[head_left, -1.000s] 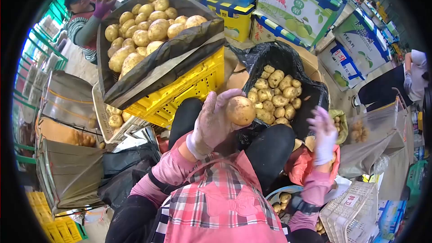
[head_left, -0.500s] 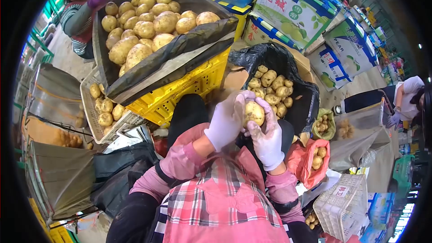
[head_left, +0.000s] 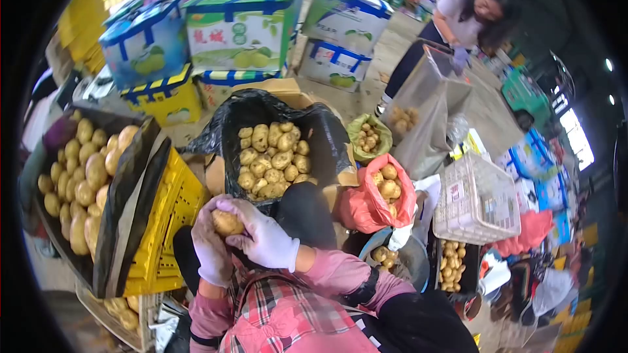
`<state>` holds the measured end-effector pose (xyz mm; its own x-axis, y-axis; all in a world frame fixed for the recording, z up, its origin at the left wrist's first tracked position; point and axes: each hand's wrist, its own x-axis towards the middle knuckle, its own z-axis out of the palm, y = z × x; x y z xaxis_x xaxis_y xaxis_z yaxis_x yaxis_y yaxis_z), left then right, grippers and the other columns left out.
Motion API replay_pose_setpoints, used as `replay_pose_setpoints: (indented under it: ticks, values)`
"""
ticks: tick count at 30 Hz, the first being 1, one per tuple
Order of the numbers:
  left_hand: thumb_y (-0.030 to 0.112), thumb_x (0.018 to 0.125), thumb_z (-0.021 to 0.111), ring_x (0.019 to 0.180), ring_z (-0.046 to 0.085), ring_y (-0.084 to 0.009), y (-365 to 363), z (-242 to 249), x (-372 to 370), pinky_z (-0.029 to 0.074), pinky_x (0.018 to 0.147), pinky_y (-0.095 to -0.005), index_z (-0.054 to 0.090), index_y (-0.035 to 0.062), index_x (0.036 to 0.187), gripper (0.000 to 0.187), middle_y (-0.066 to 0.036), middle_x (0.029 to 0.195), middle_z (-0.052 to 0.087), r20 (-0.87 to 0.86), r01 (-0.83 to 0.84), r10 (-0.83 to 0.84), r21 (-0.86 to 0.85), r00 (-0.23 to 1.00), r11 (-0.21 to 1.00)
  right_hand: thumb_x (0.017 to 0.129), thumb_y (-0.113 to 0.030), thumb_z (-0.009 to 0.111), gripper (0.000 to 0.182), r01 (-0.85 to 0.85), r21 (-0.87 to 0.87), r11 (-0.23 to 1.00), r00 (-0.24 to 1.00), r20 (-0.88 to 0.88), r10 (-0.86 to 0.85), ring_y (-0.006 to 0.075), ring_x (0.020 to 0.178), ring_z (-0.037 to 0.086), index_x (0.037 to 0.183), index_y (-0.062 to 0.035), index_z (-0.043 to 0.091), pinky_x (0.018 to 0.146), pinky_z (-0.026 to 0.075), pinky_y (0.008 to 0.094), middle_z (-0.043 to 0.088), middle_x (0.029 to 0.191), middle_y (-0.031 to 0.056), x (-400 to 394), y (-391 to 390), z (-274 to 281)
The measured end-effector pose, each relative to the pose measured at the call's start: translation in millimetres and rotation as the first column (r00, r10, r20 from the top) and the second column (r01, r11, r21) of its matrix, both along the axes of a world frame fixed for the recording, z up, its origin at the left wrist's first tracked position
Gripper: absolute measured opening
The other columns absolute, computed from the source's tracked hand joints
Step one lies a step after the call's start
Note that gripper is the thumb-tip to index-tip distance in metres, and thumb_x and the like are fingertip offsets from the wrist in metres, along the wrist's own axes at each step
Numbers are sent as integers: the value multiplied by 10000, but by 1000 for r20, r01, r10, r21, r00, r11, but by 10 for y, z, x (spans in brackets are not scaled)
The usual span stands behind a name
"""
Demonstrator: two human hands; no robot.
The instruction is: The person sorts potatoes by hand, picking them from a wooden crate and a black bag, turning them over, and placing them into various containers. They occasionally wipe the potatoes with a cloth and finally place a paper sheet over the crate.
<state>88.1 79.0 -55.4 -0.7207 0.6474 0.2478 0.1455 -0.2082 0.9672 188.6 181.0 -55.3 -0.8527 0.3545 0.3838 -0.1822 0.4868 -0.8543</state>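
Observation:
A yellowish potato (head_left: 227, 223) is held between my two gloved hands, above my lap. My left hand (head_left: 210, 243) wraps round its left side, and my right hand (head_left: 269, 242) has its fingers closed on the right side. Both wear thin whitish gloves. Just beyond them stands a box lined with black plastic (head_left: 332, 132), holding a heap of smaller potatoes (head_left: 275, 157). To the left, a dark-lined tray (head_left: 131, 222) full of larger potatoes (head_left: 85, 183) rests on a yellow plastic crate (head_left: 160, 242).
Right of the black-lined box are a red bag (head_left: 356, 206) and a green bag (head_left: 383, 147), both with potatoes. A blue-rimmed bucket (head_left: 415, 258) and a white crate (head_left: 484, 202) stand further right. Fruit cartons (head_left: 239, 33) line the back; another person (head_left: 458, 19) stands back right.
My view has swung right, so the tray now lies at the left and the black-lined box ahead. The potato stays in both hands, with the fingers now covering more of it.

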Motion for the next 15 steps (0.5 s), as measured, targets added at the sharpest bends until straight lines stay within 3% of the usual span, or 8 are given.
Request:
replay_pose_setpoints:
  ticks: [1,3,6,8,10,11,15]
  values:
    - [321,1092,312,1100,622,-209,3,-1,17,493,980,-332,595,-65,1226,497,-135,1176,649,-71,-18,15,-48,997,999,852,-82,731,651,15,14,1000,1000,-10,-14,406,1363,446,1436,-73,442,1140,377,426,486,1429,209,13,-13,-22]
    - [363,1091,310,1093,619,-212,16,-66,-4,492,976,-336,577,-61,1247,524,-134,1166,642,-111,31,-26,40,993,999,862,-83,724,643,39,-10,999,998,-41,-40,415,1370,437,1438,-74,439,1144,374,431,480,1440,211,59,-38,6]
    - [370,1099,270,1105,615,-214,5,-65,-29,488,989,-346,560,-55,1269,543,-142,1225,621,146,139,-149,76,978,987,872,-40,701,588,-32,-180,983,996,-91,15,342,1336,484,1404,-45,451,1143,367,385,507,1393,188,80,34,41]
    - [370,1106,270,1150,597,-219,17,-123,-60,471,1006,-347,547,-49,1291,535,-137,1252,608,590,220,-384,333,710,917,886,-27,687,555,-146,-360,922,978,-190,81,296,1304,508,1388,-31,451,1134,365,361,520,1359,176,69,70,33]
    - [363,1109,285,1165,589,-226,56,-157,82,460,1017,-348,538,-44,1308,519,-132,1247,607,390,110,-148,117,909,987,918,-78,683,552,-132,-467,875,983,-176,54,243,1301,493,1406,-16,432,1138,350,353,521,1364,139,16,70,-64]
    - [354,1112,289,1162,592,-237,43,-231,91,463,1014,-354,528,-42,1325,509,-138,1261,603,326,78,-114,120,939,990,934,-103,681,554,-125,-520,845,985,-168,43,217,1300,485,1415,-8,422,1140,342,349,522,1366,120,-4,53,-108]
    - [341,1118,274,1118,619,-254,32,-329,93,480,1000,-362,531,-42,1338,511,-150,1263,616,113,-44,43,6,993,999,951,-138,675,514,29,-383,923,991,-113,-78,239,1268,514,1394,-29,437,1110,377,360,543,1329,138,0,-20,-134]
